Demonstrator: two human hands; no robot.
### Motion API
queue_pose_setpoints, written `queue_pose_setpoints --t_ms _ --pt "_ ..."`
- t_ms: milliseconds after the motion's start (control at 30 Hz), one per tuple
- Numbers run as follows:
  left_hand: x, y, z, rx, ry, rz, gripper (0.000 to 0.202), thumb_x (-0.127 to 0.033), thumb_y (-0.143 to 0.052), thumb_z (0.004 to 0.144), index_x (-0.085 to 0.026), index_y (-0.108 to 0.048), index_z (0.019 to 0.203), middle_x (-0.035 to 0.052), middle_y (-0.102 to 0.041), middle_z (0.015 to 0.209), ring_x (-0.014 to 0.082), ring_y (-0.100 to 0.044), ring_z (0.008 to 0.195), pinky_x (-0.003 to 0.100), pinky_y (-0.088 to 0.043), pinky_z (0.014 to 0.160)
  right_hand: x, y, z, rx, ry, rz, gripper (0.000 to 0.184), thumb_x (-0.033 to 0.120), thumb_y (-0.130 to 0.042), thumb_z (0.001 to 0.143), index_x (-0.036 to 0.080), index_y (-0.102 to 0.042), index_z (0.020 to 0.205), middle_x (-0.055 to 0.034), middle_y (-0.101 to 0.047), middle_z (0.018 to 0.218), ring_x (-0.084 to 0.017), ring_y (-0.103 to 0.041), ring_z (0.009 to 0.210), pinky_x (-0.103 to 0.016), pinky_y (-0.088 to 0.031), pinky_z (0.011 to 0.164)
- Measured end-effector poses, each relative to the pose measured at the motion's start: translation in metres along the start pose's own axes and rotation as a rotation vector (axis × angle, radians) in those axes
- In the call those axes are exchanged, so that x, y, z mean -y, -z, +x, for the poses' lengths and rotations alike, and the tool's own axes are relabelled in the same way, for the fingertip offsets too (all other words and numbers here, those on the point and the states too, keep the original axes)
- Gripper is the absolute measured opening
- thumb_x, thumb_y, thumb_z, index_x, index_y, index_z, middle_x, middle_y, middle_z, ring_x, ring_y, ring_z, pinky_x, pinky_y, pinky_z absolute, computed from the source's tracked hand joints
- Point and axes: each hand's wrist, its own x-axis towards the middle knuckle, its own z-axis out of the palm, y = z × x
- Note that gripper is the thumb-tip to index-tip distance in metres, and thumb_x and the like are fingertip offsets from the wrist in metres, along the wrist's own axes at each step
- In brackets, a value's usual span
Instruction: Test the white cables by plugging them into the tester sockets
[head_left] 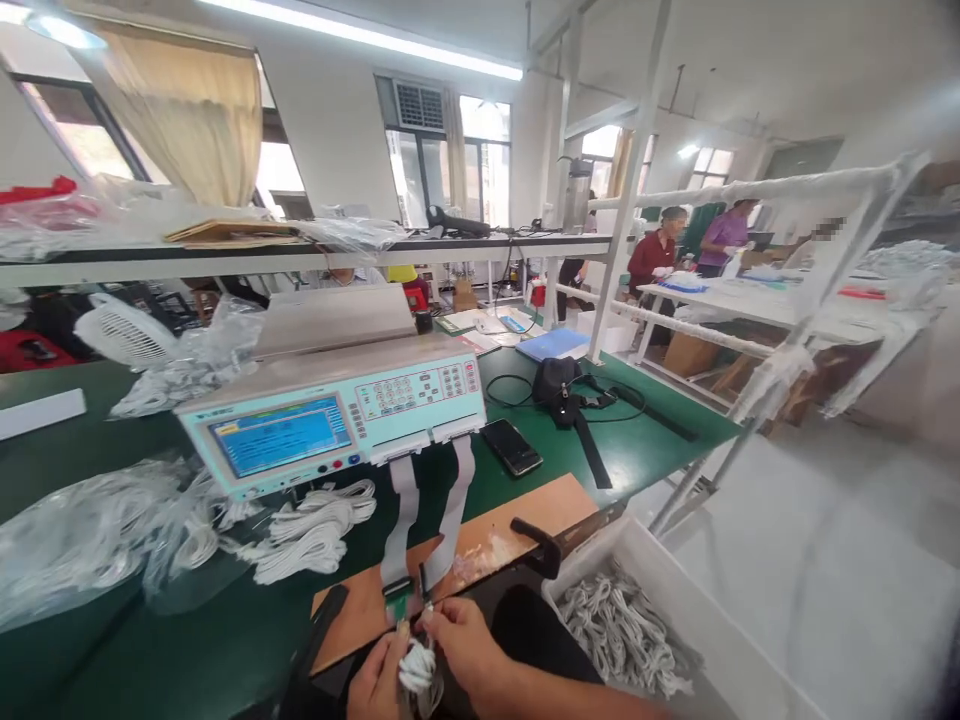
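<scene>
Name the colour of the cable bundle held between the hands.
The cable bundle is white, best seen in the head view.

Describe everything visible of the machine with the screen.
The machine is a wide box: pale teal front, grey metal-looking top. Its screen is lit blue at left, text too blurred to read; its keypad sits at right, and small round sockets line the lower edge. It stands upright on the green table. Two flat grey ribbons hang from its lower right front.

Ribbon cables (405,505) between fingers (442,622) and tester (352,395)
</scene>
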Motion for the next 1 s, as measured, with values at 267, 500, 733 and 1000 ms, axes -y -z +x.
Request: queue_pose_setpoints --t_ms 267,500,733,1000 --pt "-0.002 -0.016 -0.014 0.025 0.101 -0.35 0.038 -0.05 -0.063 0.068 -0.014 -0.056 0.059 -0.0038 -0.048 0.051 0.0086 -0.041 0.048 0.018 -0.033 0.047 -0.002 0.006 -0.001 0.101 -0.005 0.022 0.046 0.06 -0.065 0.052 0.015 -0.054 0.058 0.0044 -0.044 0.05 -0.008 -0.034 0.047 -0.023 -0.025 0.048" --pt "-0.005 -0.019 -0.018 -0.039 0.097 -0.363 0.04 -0.048 -0.064 0.068 -0.013 -0.052 0.054 -0.005 -0.042 0.05 0.007 -0.036 0.047 0.018 -0.029 0.045 -0.004 0.005 -0.003 0.149 0.047 -0.06 0.045 0.06 -0.063 0.057 0.018 -0.047 0.056 0.0045 -0.04 0.052 -0.01 -0.034 0.051 -0.024 -0.029 0.051" --pt "-0.022 -0.031 -0.057 0.072 0.439 -0.574 0.038 -0.049 -0.065 0.067 -0.014 -0.053 0.059 -0.0018 -0.052 0.059 0.0088 -0.046 0.05 0.017 -0.031 0.04 0.016 0.078 -0.039 0.227 0.053 -0.49 0.032 0.048 -0.044 0.076 0.02 -0.039 0.061 0.0054 -0.036 0.055 -0.011 -0.036 0.052 -0.023 -0.03 0.05" --pt "-0.022 -0.044 -0.053 0.165 0.638 -0.741 0.038 -0.049 -0.064 0.067 -0.015 -0.05 0.058 -0.0027 -0.052 0.054 0.01 -0.051 0.043 0.023 -0.042 0.043 0.05 0.158 -0.06 0.249 0.172 -1.31 0.024 0.038 -0.047 0.081 0.017 -0.059 0.083 -0.008 -0.058 0.084 -0.019 -0.054 0.074 -0.029 -0.038 0.066"
